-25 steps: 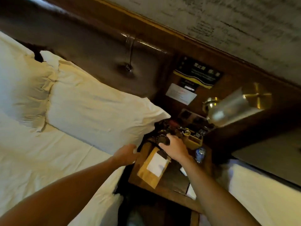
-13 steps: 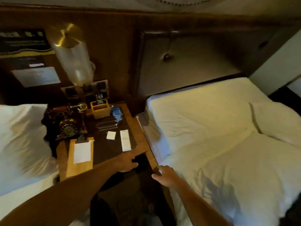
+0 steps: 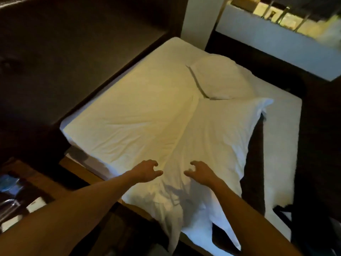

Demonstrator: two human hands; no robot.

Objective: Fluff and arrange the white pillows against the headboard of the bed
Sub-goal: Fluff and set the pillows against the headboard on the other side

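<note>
Pillows on this second bed are your job now: you have turned away from the nightstand and the bed beside it, where a pillow stands propped, so that side looks finished. One pillow (image 3: 219,78) lies flat near the bed's far edge, well short of the headboard (image 3: 60,52). Your left hand (image 3: 147,171) and right hand (image 3: 202,173) hover over the rumpled duvet (image 3: 212,141) at the near edge, fingers apart and curled, gripping nothing. Dim light hides whether a second pillow lies under the covers; the nightstand (image 3: 24,191) is blurred and cut off.
</note>
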